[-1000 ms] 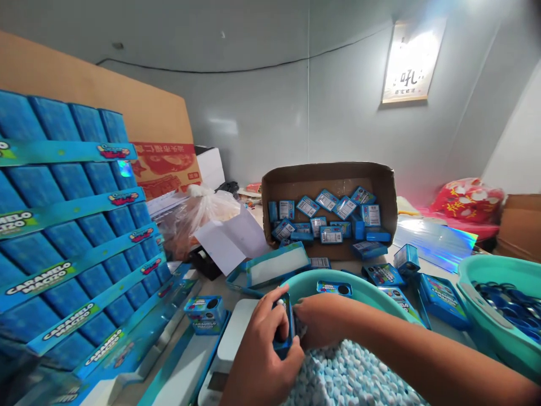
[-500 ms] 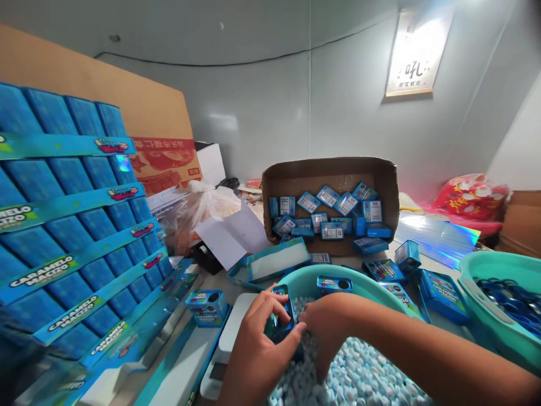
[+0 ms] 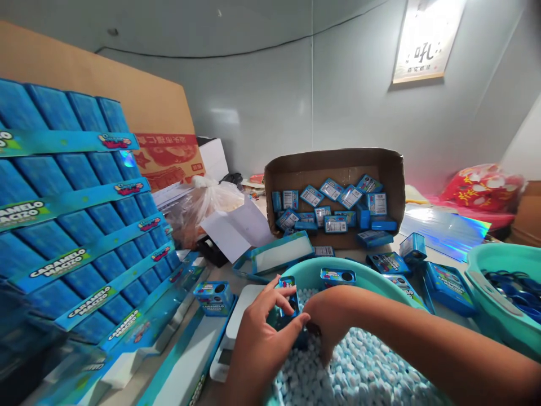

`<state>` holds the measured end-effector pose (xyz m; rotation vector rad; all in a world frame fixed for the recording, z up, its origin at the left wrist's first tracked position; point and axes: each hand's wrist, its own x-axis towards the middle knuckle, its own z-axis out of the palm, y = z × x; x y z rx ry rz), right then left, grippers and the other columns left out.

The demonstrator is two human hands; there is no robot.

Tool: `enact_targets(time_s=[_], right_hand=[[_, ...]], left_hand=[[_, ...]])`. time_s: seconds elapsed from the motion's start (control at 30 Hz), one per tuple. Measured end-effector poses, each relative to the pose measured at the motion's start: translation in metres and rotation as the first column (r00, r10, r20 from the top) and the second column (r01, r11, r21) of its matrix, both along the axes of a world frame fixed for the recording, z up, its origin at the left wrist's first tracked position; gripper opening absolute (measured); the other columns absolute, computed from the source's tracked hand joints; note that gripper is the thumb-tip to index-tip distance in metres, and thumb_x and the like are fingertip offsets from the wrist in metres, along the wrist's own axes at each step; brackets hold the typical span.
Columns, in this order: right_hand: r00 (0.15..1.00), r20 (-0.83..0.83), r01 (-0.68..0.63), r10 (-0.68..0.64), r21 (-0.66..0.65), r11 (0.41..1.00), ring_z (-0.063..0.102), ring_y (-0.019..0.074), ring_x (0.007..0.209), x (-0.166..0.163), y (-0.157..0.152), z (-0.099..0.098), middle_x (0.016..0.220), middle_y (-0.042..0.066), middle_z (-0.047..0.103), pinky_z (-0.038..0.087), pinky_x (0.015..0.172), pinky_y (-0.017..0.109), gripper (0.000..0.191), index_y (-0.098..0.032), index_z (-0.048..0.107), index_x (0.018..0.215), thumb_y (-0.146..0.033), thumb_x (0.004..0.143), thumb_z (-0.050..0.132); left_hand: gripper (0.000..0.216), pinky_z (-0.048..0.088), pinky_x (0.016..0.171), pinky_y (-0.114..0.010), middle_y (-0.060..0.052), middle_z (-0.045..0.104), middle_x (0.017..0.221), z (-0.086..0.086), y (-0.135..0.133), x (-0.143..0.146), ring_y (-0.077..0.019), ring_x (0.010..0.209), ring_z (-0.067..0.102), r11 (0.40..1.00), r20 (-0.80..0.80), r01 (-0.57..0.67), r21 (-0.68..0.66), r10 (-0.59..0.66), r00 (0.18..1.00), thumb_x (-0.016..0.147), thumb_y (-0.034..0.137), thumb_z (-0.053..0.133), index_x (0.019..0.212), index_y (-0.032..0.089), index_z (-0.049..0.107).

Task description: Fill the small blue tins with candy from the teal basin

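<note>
My left hand [image 3: 266, 332] is wrapped round a small blue tin [image 3: 288, 286], held tilted low over a turquoise basin [image 3: 372, 277]. White and pale blue candies [image 3: 359, 372] fill the basin. Close beside the tin, my right hand [image 3: 332, 318] reaches down among the candies with its fingers curled; what they hold is hidden by the hand itself. Another blue tin [image 3: 337, 276] rests at the basin's far inner side. On the left, a printed blue tin [image 3: 214, 298] stands at the end of an open tray [image 3: 186, 361], next to a white scale [image 3: 243, 310].
Display trays of blue tins [image 3: 76, 214] are stacked high at left. Behind the basin, a cardboard box [image 3: 333, 163] holds several tins. A second turquoise basin [image 3: 499, 265] with dark blue pieces is at right. Several tins [image 3: 448, 287] lie between the basins.
The whole view has shifted slightly. Both hands remain close together at the tin over the candies, and the right hand has moved only a little.
</note>
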<state>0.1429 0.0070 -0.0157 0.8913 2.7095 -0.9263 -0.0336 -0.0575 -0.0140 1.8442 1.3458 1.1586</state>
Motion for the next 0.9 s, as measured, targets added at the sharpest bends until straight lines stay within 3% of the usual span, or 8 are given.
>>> enact_targets(time_s=[0.2, 0.3, 0.37, 0.4, 0.53, 0.67, 0.9], right_hand=[[0.985, 0.166, 0.011, -0.035, 0.143, 0.99, 0.031, 0.007, 0.03, -0.009, -0.01, 0.025, 0.034, -0.011, 0.037, 0.028, 0.041, 0.024, 0.038, -0.02, 0.051, 0.04, -0.01, 0.054, 0.085], [0.953, 0.291, 0.03, -0.085, 0.188, 0.982, 0.035, 0.0099, 0.035, -0.009, -0.009, 0.034, 0.037, -0.007, 0.041, 0.032, 0.047, 0.026, 0.02, -0.019, 0.066, 0.051, -0.017, 0.063, 0.082], [0.937, 0.33, 0.04, -0.112, 0.217, 0.975, 0.043, 0.0126, 0.041, -0.007, -0.007, 0.038, 0.045, -0.002, 0.052, 0.035, 0.051, 0.027, 0.005, -0.017, 0.077, 0.069, -0.021, 0.069, 0.076], [0.934, 0.331, 0.053, -0.134, 0.242, 0.969, 0.047, 0.0141, 0.046, -0.005, -0.005, 0.04, 0.052, 0.001, 0.058, 0.035, 0.052, 0.027, 0.011, -0.016, 0.079, 0.077, -0.022, 0.071, 0.073], [0.922, 0.304, 0.124, -0.238, 0.35, 0.928, 0.056, 0.0174, 0.062, -0.001, -0.005, 0.051, 0.079, 0.007, 0.072, 0.032, 0.054, 0.027, 0.026, -0.016, 0.079, 0.097, -0.019, 0.074, 0.065], [0.916, 0.246, 0.199, -0.316, 0.406, 0.892, 0.055, 0.0159, 0.063, 0.0, -0.006, 0.06, 0.08, 0.006, 0.072, 0.03, 0.054, 0.028, 0.023, -0.017, 0.077, 0.095, -0.016, 0.078, 0.061], [0.919, -0.121, 0.386, -0.376, 0.479, 0.788, 0.061, 0.0198, 0.08, 0.0, 0.004, 0.051, 0.088, 0.01, 0.071, 0.039, 0.067, 0.028, 0.014, -0.014, 0.073, 0.084, -0.014, 0.079, 0.06]], left_hand=[[0.017, 0.038, 0.111, -0.052, -0.007, 0.072, 0.115, -0.003, 0.002, 0.0, -0.0273, 0.132, 0.052, 0.999, 0.051, -0.054, 0.0, 0.053, 0.997, 0.082, 0.032, 0.066, 0.072, 0.023, 0.056], [0.017, 0.041, 0.109, -0.049, -0.007, 0.073, 0.113, -0.006, 0.003, 0.0, -0.0265, 0.126, 0.057, 0.999, 0.065, -0.035, 0.003, 0.035, 0.997, 0.082, 0.033, 0.067, 0.071, 0.022, 0.058], [0.016, 0.042, 0.107, -0.048, -0.007, 0.073, 0.112, -0.007, 0.004, 0.0, -0.0265, 0.125, 0.057, 1.0, 0.064, -0.011, 0.014, 0.01, 0.998, 0.08, 0.032, 0.068, 0.072, 0.022, 0.059], [0.015, 0.042, 0.106, -0.048, -0.007, 0.072, 0.111, -0.007, 0.004, 0.0, -0.0266, 0.125, 0.057, 1.0, 0.068, -0.001, 0.02, -0.001, 0.998, 0.08, 0.032, 0.068, 0.072, 0.022, 0.059], [0.014, 0.043, 0.104, -0.046, -0.007, 0.073, 0.106, -0.007, 0.005, -0.001, -0.027, 0.122, 0.058, 1.0, 0.093, 0.007, 0.022, -0.009, 0.996, 0.078, 0.032, 0.069, 0.074, 0.022, 0.059], [0.012, 0.045, 0.099, -0.042, -0.005, 0.072, 0.101, -0.005, 0.006, -0.001, -0.0255, 0.115, 0.061, 0.999, 0.078, 0.011, 0.041, -0.014, 0.997, 0.079, 0.029, 0.067, 0.074, 0.022, 0.059], [0.012, 0.047, 0.093, -0.036, -0.003, 0.069, 0.101, -0.006, 0.008, -0.003, -0.0227, 0.105, 0.064, 0.996, 0.069, 0.026, 0.09, -0.032, 0.997, 0.075, 0.025, 0.072, 0.077, 0.022, 0.06]])
